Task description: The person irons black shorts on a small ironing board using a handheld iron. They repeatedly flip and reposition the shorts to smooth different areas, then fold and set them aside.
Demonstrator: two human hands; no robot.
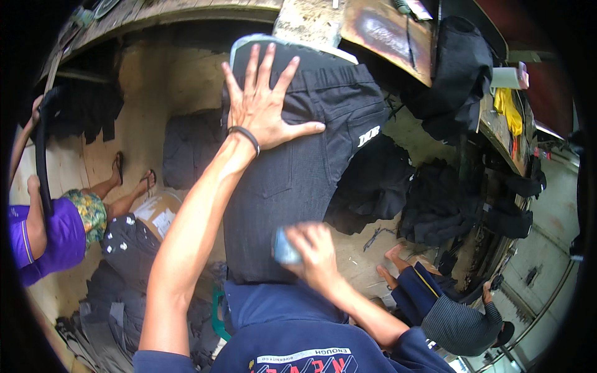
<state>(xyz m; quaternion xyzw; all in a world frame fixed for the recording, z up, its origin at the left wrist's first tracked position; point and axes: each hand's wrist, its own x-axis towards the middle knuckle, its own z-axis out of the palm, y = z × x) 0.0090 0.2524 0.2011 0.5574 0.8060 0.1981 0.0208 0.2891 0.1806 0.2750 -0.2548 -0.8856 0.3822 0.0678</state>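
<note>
A pair of dark denim trousers lies spread over a board in front of me, waistband at the far end. My left hand presses flat on its upper part, fingers spread wide, a dark band round the wrist. In my right hand is a pale blue block, held against or just above the near part of the leg. That hand is slightly blurred, so contact with the cloth is hard to tell. A white lettered patch shows beside the pocket at right.
Dark garments lie in heaps on the floor at right and lower left. A wooden bench runs along the far side, with a scorched board on it. One person in purple is at left, another in stripes at lower right.
</note>
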